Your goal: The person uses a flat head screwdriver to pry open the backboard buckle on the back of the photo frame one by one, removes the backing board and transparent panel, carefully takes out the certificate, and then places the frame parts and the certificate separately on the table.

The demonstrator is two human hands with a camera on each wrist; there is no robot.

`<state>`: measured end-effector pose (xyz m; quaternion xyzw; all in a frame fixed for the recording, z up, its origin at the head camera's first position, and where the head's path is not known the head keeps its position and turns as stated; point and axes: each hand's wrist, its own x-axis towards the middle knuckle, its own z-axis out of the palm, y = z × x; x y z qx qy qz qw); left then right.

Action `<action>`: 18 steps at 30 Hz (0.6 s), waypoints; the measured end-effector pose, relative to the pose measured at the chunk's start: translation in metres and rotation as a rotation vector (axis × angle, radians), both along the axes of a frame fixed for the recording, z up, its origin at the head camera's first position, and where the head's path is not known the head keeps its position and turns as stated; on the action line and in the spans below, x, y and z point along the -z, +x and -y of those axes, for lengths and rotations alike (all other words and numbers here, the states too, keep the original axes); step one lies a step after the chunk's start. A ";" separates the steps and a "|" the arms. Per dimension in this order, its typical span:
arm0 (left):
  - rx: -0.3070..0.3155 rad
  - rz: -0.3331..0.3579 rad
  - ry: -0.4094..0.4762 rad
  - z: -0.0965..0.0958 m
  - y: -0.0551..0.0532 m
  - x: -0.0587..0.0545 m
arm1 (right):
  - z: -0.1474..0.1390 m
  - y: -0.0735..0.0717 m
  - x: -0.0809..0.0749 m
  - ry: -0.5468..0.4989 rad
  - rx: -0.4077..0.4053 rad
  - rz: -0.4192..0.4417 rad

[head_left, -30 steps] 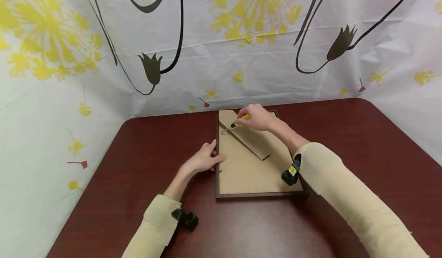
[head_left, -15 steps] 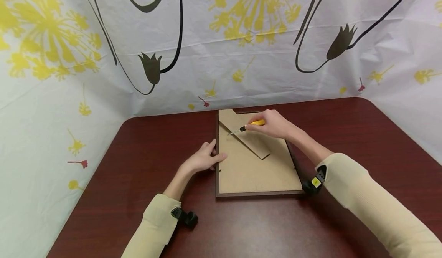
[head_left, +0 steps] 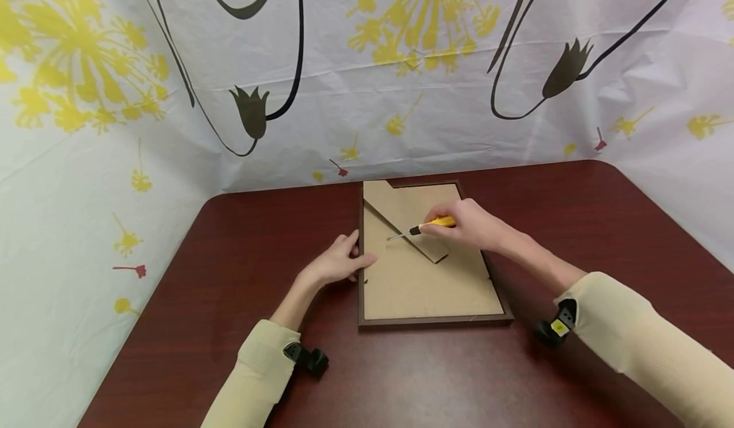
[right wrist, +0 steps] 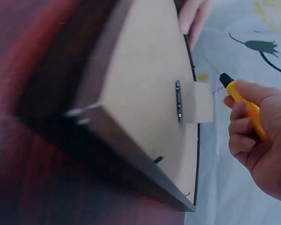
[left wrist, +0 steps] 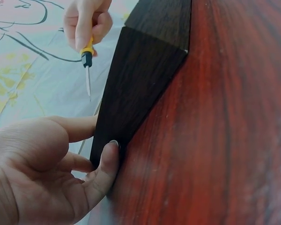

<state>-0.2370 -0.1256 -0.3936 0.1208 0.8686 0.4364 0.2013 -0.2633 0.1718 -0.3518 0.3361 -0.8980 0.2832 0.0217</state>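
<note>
A dark brown picture frame [head_left: 436, 322] lies face down, its tan backing board [head_left: 427, 297] showing. Slantwise over the board runs a cardboard stand leg [head_left: 383, 200], with a dark metal hinge [right wrist: 179, 101] at its end in the right wrist view. My left hand [head_left: 335, 263] grips the frame's left side, thumb over the board. In the left wrist view its fingers bend against the frame's outer side. My right hand [head_left: 473, 224] holds a yellow and black screwdriver [head_left: 445, 221], the shaft pointing left, its tip over the board beside the leg.
Dark red wooden table [head_left: 275, 224] surrounds the frame. Small dark tabs [right wrist: 159, 160] stand along the board's edge. A white sheet [head_left: 321, 58] with yellow and dark flower prints hangs behind the table. Each wrist wears a black camera [head_left: 306, 359].
My right hand with the screwdriver has moved right and toward me, so the tip has come away from the board's upper left. My left hand and the frame have stayed put.
</note>
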 end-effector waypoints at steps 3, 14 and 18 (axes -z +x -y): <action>0.004 -0.005 -0.007 0.001 0.000 0.001 | 0.000 0.008 0.004 -0.017 -0.040 0.007; 0.026 -0.016 -0.030 0.003 -0.002 -0.002 | 0.008 0.024 0.013 0.003 -0.119 0.086; 0.008 -0.012 -0.057 0.004 -0.001 -0.002 | 0.014 0.028 0.012 0.013 -0.120 0.056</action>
